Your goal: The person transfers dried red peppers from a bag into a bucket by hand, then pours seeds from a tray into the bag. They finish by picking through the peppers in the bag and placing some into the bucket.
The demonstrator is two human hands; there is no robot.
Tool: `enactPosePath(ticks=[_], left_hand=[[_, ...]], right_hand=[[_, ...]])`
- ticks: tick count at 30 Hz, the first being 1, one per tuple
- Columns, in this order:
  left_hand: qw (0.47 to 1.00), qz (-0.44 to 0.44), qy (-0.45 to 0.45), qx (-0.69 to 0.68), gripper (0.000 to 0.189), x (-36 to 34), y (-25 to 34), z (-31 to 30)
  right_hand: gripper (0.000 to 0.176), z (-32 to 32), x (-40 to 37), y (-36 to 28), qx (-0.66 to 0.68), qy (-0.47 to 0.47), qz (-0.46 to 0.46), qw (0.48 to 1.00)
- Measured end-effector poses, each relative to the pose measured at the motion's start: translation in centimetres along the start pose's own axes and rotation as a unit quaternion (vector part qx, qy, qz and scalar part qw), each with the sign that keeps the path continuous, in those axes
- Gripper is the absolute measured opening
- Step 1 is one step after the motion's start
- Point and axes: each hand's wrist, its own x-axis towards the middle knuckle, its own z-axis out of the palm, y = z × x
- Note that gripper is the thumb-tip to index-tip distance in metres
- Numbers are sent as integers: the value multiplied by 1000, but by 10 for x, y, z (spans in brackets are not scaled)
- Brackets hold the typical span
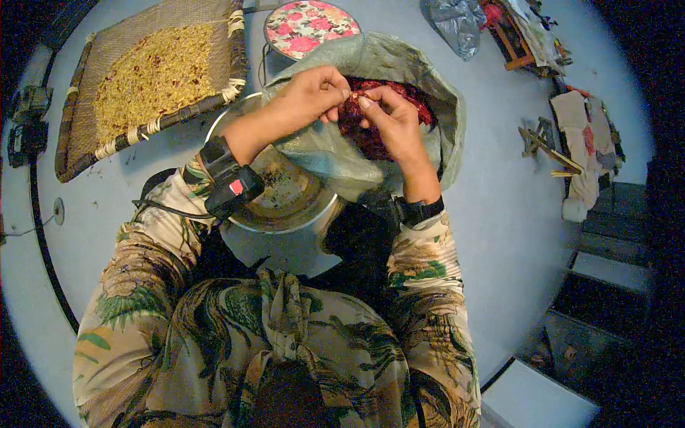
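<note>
Over the open mouth of a grey-green woven sack (314,153), my left hand (314,94) and my right hand (394,120) meet with fingertips pinched together. Between them is a small reddish piece that looks like a dried red chili (354,97), mostly covered by the fingers. Dark red dried chilies (371,139) fill the sack just beneath both hands. Below my left forearm stands a wide metal basin (285,214), with dark specks on its bottom; the sack overlaps its far right side.
At the upper left, a wood-framed woven tray (78,128) bears a spread of yellow seeds (157,75). Behind the sack stands a round stool with a floral top (312,28). A plastic bag (457,27) and cloth-covered items (574,135) lie right. Steps (610,246) descend at the right edge.
</note>
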Motion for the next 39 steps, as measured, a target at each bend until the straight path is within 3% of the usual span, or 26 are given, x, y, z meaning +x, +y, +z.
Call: enactPosePath(ticks=[5,8,14,17,20,23,29,35,39], left_hand=[[997,20,23,77,16,-3,-9,3],[975,87,54,197,16,-7,-4,5],[954,87,62,280,16,-10,9,8],[963,108,74,236,22,-8,2,9],[997,24,44,55,20,-5,-2,7],[999,-8,12,-39,19,-2,-3,1],[995,-36,15,-91,17,0,9,-4],[999,12,34,-11,17,-2,1,2],[970,118,77,198,18,-4,-5,7]], right_hand=[[15,5,-1,3,-30,2,-23,999],[14,6,-1,5,-58,3,-39,998],[14,8,-3,-2,-107,-4,-55,993],[15,10,-4,-3,-80,-7,-43,996],[14,11,-3,-4,-28,1,-18,999],[15,11,-1,-4,-5,11,-8,1000],[16,3,1,0,1,36,8,999],[16,5,0,-4,5,29,5,1000],[15,10,-1,3,-50,29,-43,997]])
